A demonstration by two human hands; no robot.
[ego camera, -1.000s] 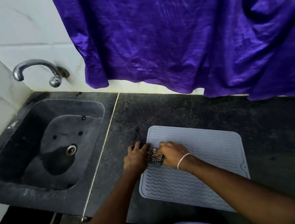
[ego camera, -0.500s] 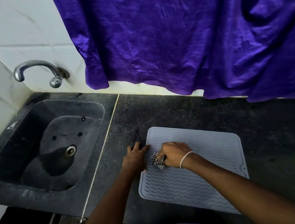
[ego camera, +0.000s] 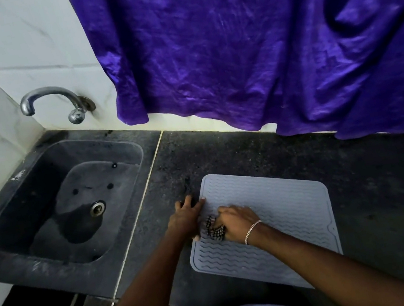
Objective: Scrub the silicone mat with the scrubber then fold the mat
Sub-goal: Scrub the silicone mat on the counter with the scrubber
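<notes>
A pale grey silicone mat (ego camera: 281,209) with wavy ridges lies flat on the dark stone counter (ego camera: 222,154). My right hand (ego camera: 237,223), with a silver bracelet on the wrist, grips a dark checkered scrubber (ego camera: 213,229) and presses it onto the mat near its left edge. My left hand (ego camera: 187,219) rests flat with spread fingers on the mat's left edge and the counter beside it, touching the scrubber's left side.
A dark stone sink (ego camera: 69,203) with a metal drain sits to the left, under a chrome tap (ego camera: 51,101) on the white tiled wall. A purple curtain (ego camera: 258,48) hangs over the counter's back edge. The counter's front edge runs just below the mat.
The right hand and scrubber have slid slightly toward me along the mat's left side. The left hand stays pressed at the mat's edge.
</notes>
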